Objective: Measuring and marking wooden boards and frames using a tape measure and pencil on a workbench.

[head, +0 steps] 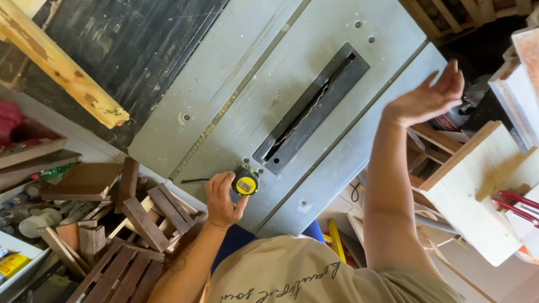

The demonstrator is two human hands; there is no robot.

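The left hand point(220, 197) has its fingers curled around a small yellow and black tape measure point(246, 183), thumb tucked under the case, so it's a proper clamped grip and not just a touch. The case sits right at the near edge of the grey table saw top point(292, 73), just beside the near end of the dark throat plate point(312, 106), which looks to me like the natural spot to park the body if you want the tape to run along the slot. I can't see any blade of tape pulled out though, so can't say if it's extended. There's a thin dark line on the table just left of that hand, could be a pencil or a mark, too small to tell. The right hand point(426, 100) is up off everything, fingers spread and relaxed, holding nothing, hovering past the far right edge of the saw top, near a pale wooden board point(477, 191) leaning at that side. Further out: a pile of dark wood offcuts point(143, 224) stacked loosely below the table's left corner, probably just a scrap heap kept within reach, a rough pale timber beam point(56, 64) angling across the top left, and red-handled clamps point(519, 205) poking in at the right edge.
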